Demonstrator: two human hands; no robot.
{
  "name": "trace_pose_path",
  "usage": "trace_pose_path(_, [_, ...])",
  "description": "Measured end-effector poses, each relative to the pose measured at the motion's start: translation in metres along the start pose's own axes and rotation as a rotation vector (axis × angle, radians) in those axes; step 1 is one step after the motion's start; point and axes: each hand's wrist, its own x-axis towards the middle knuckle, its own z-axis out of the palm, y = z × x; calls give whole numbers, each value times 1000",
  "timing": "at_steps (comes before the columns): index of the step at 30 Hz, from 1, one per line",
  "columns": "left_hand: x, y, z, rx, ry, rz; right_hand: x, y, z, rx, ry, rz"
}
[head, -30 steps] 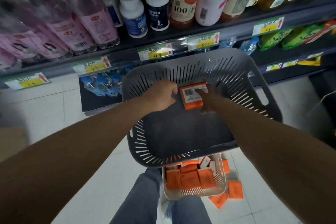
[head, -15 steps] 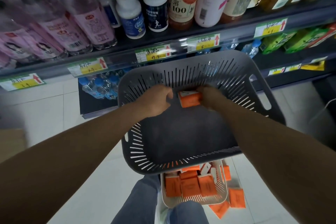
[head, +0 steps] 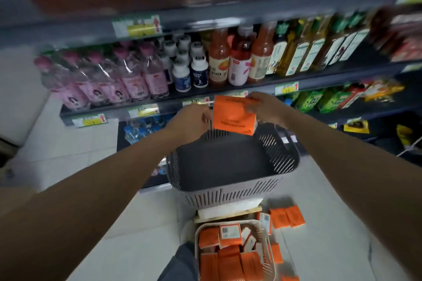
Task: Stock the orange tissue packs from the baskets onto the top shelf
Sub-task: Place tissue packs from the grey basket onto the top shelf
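Orange tissue pack point(head: 234, 114): held above the grey basket's far rim, below the top shelf point(head: 251, 13).
Left hand point(head: 187, 124): pinches the pack's left edge.
Right hand point(head: 266, 109): grips its upper right corner.
Grey basket point(head: 228, 191): dark bottom showing.
Pale basket point(head: 267, 237): piled with orange packs point(head: 230, 262); loose packs point(head: 286, 217) lie on the floor beside it.

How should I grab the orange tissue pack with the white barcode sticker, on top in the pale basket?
Probably from straight above, pinching two opposite edges. The orange tissue pack with the white barcode sticker lies sticker-up on top of the pile in the pale slatted plastic basket, so its top is free, while neighbouring packs crowd its lower sides.
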Motion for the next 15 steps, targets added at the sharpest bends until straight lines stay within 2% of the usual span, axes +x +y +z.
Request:
trace_pose_path(8, [-56, 38, -93, 14, 290, -28, -63, -123, -30, 3, 80, -297])
trace_pose_path(13, [-76, 29, -164, -5, 454, -31, -64, -202, -32, -10, 197, -437])
trace_pose_path(15, [-82, 19, -188, -7, 497, -37, -56, -236, -27, 54, 224, -489])
